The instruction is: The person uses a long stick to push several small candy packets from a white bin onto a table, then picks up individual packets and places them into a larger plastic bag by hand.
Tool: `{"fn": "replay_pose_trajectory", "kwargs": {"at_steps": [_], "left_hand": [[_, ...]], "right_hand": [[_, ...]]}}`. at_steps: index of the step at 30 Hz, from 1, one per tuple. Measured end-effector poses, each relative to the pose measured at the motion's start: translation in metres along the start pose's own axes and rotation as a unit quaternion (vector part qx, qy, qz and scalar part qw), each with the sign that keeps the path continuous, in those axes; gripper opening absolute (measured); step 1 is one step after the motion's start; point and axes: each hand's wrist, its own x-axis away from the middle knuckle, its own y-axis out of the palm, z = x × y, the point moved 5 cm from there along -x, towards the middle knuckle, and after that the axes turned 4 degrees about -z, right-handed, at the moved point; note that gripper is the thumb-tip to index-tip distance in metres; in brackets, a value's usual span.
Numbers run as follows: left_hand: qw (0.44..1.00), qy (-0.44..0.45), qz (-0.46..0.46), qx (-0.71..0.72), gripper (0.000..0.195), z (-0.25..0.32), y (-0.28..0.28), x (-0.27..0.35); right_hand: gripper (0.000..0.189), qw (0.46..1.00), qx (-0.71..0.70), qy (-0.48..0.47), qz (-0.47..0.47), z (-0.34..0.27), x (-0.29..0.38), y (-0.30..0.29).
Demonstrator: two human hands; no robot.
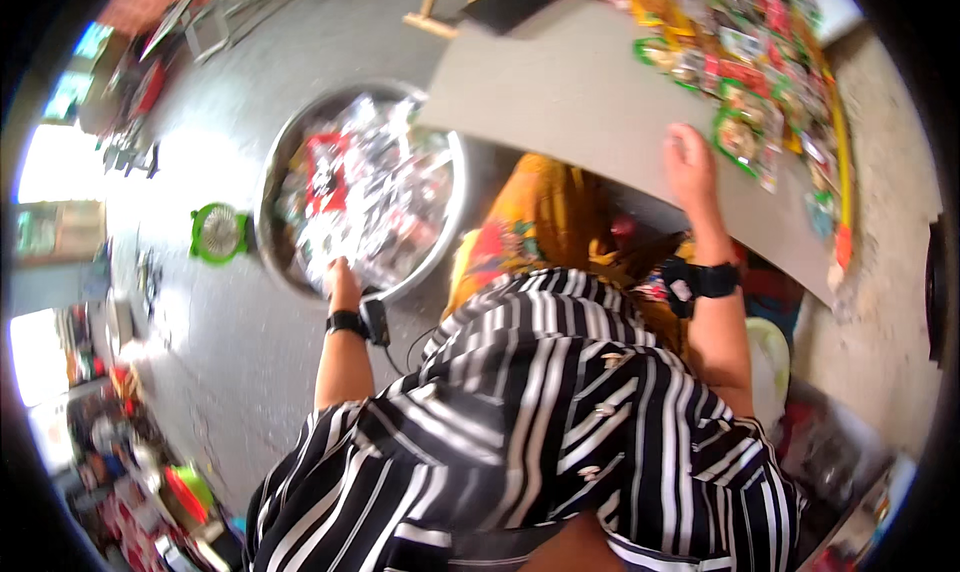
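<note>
A wide round metal basin [459, 197] on my left is heaped with shiny plastic packets [375, 197], a red one [327, 173] among them. My left hand [343, 283] reaches over the basin's near rim to the packets; blur and glare hide whether its fingers grip one. Over the grey tabletop [555, 84], my right hand [690, 170] is bent with its fingers close together, and I see nothing sticking out of it. Just beyond it lies a green-edged food packet [739, 133], at the near side of a pile of colourful packets [750, 54].
A black flat object [517, 1] lies on the table's far corner, near a wooden stool or frame [431, 1] on the floor. Left of the basin stands a small green fan [218, 233]. A yellow strip [841, 152] runs along the table's wall side. Household clutter [142, 482] fills the lower left.
</note>
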Motion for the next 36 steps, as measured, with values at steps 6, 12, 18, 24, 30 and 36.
{"fn": "replay_pose_trajectory", "kwargs": {"at_steps": [6, 12, 18, 24, 30, 36], "left_hand": [[0.944, 0.321, -0.038, -0.062, 0.026, 0.125, 0.107, 0.049], [0.838, 0.497, -0.16, -0.16, 0.025, 0.216, 0.222, 0.165], [0.71, 0.605, -0.311, -0.183, 0.02, 0.22, 0.321, 0.247], [0.645, 0.608, -0.377, -0.27, 0.019, 0.21, 0.377, 0.284], [0.649, 0.605, -0.377, -0.266, 0.019, 0.201, 0.386, 0.269], [0.635, 0.607, -0.371, -0.302, 0.021, 0.203, 0.384, 0.272]], "right_hand": [[0.013, 0.993, -0.022, -0.099, 0.066, -0.022, -0.002, -0.008], [0.009, 0.992, -0.057, -0.075, 0.084, -0.025, -0.002, -0.016], [0.015, 0.991, -0.115, 0.061, 0.003, -0.024, 0.006, -0.027], [0.015, 0.979, -0.159, 0.12, 0.045, -0.015, 0.041, -0.069], [0.014, 0.941, -0.182, 0.255, 0.129, 0.038, 0.138, -0.134], [0.018, 0.86, -0.116, 0.444, 0.223, 0.123, 0.302, -0.202]]}}
